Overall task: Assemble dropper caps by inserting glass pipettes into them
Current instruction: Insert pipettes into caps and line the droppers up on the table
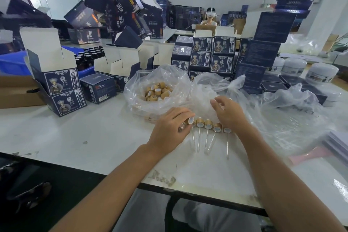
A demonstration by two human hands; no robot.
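Note:
My left hand (169,126) grips a bamboo-coloured dropper cap (189,120) with its white opening facing right. Beside it, a row of several assembled caps (208,124) lies on the white table (94,137), their glass pipettes (198,140) pointing toward me. My right hand (228,114) hovers over the right end of that row with fingers spread, resting on a crumpled clear plastic bag (209,88); nothing shows in it. A second clear bag (150,81) behind my left hand holds a heap of loose caps (157,91).
Open and closed dark blue cartons (62,88) stand left and behind the bags, with stacks (212,54) further back. White jars (320,73) sit at the far right. A blue bin (13,64) holds dark bottles. A person sits at the far table.

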